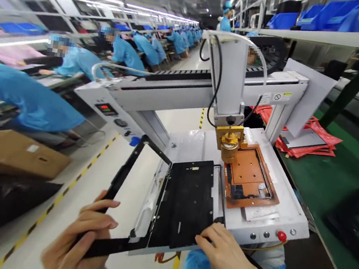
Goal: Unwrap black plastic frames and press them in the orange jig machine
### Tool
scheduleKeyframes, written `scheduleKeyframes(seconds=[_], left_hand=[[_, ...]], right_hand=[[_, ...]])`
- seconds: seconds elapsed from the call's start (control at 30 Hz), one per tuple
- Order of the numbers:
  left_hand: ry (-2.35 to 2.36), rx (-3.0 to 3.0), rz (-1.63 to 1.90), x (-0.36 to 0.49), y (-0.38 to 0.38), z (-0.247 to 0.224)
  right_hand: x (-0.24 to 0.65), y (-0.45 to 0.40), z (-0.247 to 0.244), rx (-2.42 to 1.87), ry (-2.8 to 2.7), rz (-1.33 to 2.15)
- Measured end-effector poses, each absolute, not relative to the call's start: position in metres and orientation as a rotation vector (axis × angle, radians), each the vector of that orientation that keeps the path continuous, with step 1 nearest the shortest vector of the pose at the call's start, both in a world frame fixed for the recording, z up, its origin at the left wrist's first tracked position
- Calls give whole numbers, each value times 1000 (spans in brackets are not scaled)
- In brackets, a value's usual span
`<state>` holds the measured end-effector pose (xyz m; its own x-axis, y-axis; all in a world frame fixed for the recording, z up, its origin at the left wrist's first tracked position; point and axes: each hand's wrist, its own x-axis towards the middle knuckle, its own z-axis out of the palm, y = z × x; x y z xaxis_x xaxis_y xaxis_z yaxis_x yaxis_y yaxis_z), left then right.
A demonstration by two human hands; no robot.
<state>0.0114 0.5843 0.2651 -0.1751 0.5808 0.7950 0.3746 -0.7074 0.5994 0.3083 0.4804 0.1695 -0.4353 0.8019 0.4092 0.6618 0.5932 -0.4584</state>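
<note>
My left hand [85,232] is closed on the near left corner of a thin black rectangular frame [126,169] with an open middle. The frame is tilted up on the left, and its right side meets a flat black panel [187,201]. This panel lies on the white bed of a bench-top gantry machine [184,96]. At the panel's near right corner, my right hand [224,249] has its fingers bent and gripping the edge. To the right, an orange-brown fixture plate [249,173] sits beneath the machine's brass-coloured head [229,149].
A red button [281,236] is on the machine's front edge. Red bags [318,147] are stacked on the green bench [341,172] to the right. A cardboard box [16,154] stands at left. Co-workers in blue gowns [130,54] sit along a line behind.
</note>
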Motion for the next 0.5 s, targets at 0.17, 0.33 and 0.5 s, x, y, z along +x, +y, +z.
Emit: scheduleKeyframes(seconds=[0.17,0.33,0.5], left_hand=[[883,1992,2011,4,593,255],[952,2010,1986,16,582,264],[1030,2066,1899,50,563,267]], right_hand=[[263,525,156,-1204,-2380,356],[252,524,147,-1203,-2394,326],[259,488,135,-1130,-2371,183]])
